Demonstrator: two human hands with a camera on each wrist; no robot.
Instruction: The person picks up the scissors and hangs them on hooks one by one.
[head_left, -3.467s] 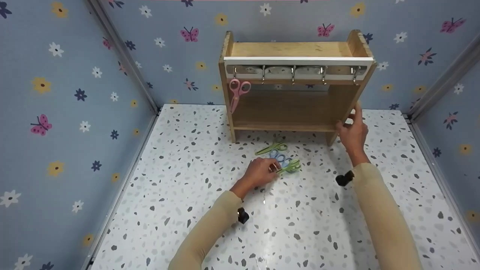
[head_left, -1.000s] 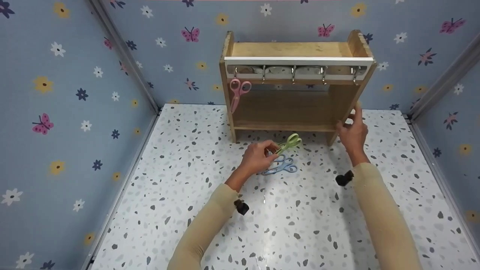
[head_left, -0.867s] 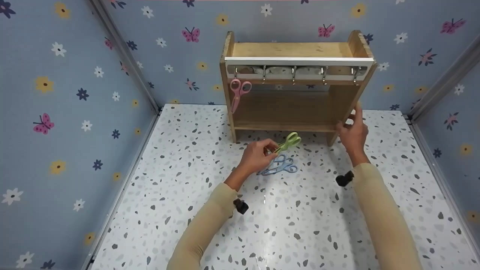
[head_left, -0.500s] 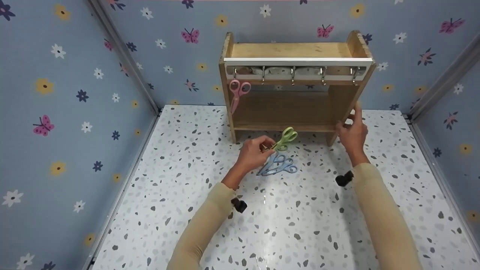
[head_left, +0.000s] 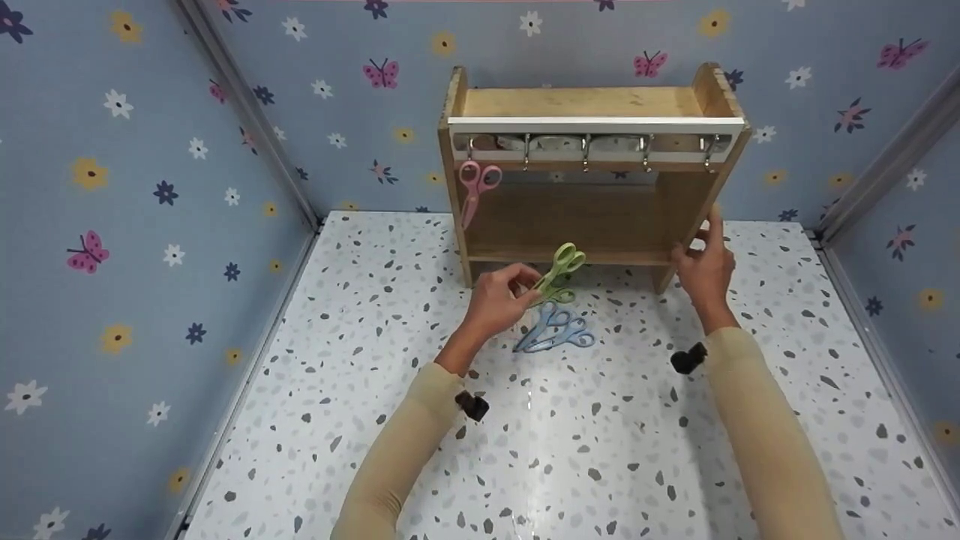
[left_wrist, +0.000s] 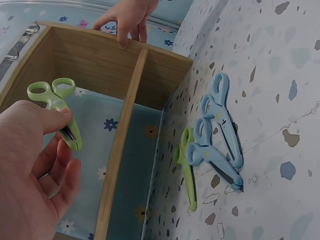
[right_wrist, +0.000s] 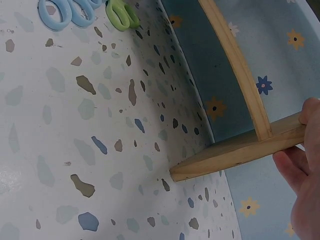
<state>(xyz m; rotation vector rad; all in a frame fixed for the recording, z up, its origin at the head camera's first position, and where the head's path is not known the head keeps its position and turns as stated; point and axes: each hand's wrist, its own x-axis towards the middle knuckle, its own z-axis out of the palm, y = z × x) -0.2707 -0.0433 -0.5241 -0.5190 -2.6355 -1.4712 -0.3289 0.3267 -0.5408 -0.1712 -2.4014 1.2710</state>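
Observation:
My left hand (head_left: 495,301) pinches a pair of green scissors (left_wrist: 59,102) by the blade end between thumb and fingers, handle loops pointing up and away. It holds them above the table, before the lower front of a wooden shelf (head_left: 581,101). On the table just beyond and below that hand lie a second pair of green scissors (left_wrist: 187,172) and two pairs of blue scissors (left_wrist: 223,120), the blue ones overlapping. My right hand (head_left: 707,268) grips the shelf's right side panel (right_wrist: 235,152) near its lower end. Pink scissors (head_left: 472,193) hang from the leftmost hook.
A white rail (head_left: 592,121) with several metal hooks (head_left: 586,152) runs across the shelf's upper front. The speckled white table (head_left: 600,450) spreads toward me. Flower-patterned blue walls (head_left: 135,285) stand behind it and at both sides.
My left hand has lifted the green scissors off the pile and moved them up, lately also leftward, toward the shelf, uncovering the blue scissors. The right hand keeps its place on the side panel.

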